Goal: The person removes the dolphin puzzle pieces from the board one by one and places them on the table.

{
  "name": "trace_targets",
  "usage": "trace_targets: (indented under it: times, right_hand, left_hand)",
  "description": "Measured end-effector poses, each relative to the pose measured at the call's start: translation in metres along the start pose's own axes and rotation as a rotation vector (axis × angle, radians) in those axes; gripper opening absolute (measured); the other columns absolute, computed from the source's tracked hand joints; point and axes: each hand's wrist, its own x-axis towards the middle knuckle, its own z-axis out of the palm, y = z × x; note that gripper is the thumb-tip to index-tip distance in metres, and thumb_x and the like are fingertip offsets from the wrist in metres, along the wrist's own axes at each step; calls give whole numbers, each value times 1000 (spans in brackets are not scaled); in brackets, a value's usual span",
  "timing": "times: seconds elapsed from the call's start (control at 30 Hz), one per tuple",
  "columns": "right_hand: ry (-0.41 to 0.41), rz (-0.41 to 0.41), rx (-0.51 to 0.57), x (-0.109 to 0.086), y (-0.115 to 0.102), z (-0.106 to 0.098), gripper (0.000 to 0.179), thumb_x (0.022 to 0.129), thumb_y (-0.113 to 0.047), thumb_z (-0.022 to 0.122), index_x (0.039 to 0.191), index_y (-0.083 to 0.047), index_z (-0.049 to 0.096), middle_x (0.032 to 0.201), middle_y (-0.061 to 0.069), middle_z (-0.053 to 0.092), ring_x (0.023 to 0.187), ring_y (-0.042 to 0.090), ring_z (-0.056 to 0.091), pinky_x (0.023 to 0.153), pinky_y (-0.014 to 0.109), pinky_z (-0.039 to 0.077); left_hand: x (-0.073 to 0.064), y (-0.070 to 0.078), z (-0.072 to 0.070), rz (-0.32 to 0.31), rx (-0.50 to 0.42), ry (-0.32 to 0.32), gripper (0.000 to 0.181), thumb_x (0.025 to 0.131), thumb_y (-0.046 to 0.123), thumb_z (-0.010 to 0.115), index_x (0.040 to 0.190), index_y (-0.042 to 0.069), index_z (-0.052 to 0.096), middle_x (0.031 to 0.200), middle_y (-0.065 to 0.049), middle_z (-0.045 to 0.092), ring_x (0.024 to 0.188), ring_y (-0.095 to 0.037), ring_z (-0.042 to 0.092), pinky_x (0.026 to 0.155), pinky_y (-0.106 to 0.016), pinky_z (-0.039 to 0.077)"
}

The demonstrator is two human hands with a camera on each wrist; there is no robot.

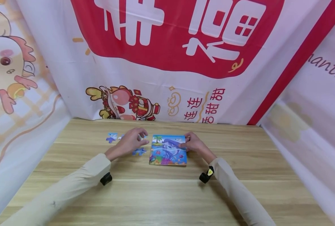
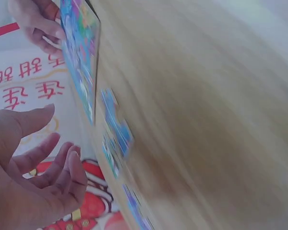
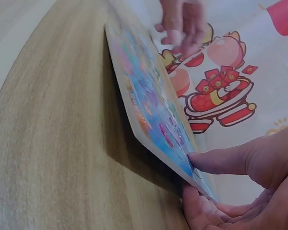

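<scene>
A square jigsaw puzzle board [image 1: 167, 152] with a dolphin and sea picture lies near the middle of the table. My right hand [image 1: 194, 142] pinches its right edge, thumb on the picture and fingers beneath; in the right wrist view that edge of the board [image 3: 153, 105] is tilted up off the wood. To the left of the board, my left hand [image 1: 131, 141] hovers with relaxed, slightly bent fingers and holds nothing. Under and beside it lie loose puzzle pieces, among them a blue piece [image 1: 139, 151] and a piece at the far left [image 1: 111, 137]. Some pieces are partly hidden by the left hand.
The wooden table [image 1: 167, 194] runs back to a white cloth wall [image 1: 57, 62] with red print. Further cloth walls stand at the left and right sides. Black wrist cameras are strapped on both forearms.
</scene>
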Motion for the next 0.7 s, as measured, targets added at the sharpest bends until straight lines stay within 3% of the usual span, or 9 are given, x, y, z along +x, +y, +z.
trace_targets:
  times: [0.17, 0.4, 0.57, 0.7]
  right_hand:
    - [5, -32, 13, 2, 2, 2, 61, 90, 1, 77, 140, 7, 42, 110, 18, 57, 78, 18, 56, 63, 25, 53]
    - [3, -44, 5, 1, 5, 0, 59, 91, 2, 75, 139, 5, 41, 112, 20, 58, 82, 20, 59, 64, 24, 53]
    - [-52, -80, 27, 1, 8, 0, 59, 92, 1, 75, 140, 6, 40, 116, 23, 57, 87, 22, 59, 65, 25, 54]
    - [-61, -93, 50, 0, 11, -2, 62, 92, -1, 76, 141, 5, 39, 114, 20, 55, 89, 22, 57, 68, 25, 55]
  left_hand:
    - [22, 14, 14, 52, -60, -64, 32, 97, 18, 77, 122, 0, 67, 112, -15, 69, 94, -22, 66, 84, -39, 58]
    - [40, 31, 40, 41, -117, -202, 45, 93, 18, 81, 128, -3, 63, 117, -19, 68, 101, -25, 65, 92, -41, 57]
    - [40, 39, 56, -1, -34, -220, 49, 89, 22, 85, 126, -1, 65, 115, -17, 64, 100, -24, 60, 91, -41, 54]
    - [39, 42, 62, 17, 15, -213, 50, 88, 23, 87, 125, -1, 63, 116, -17, 59, 102, -24, 54, 92, -42, 51]
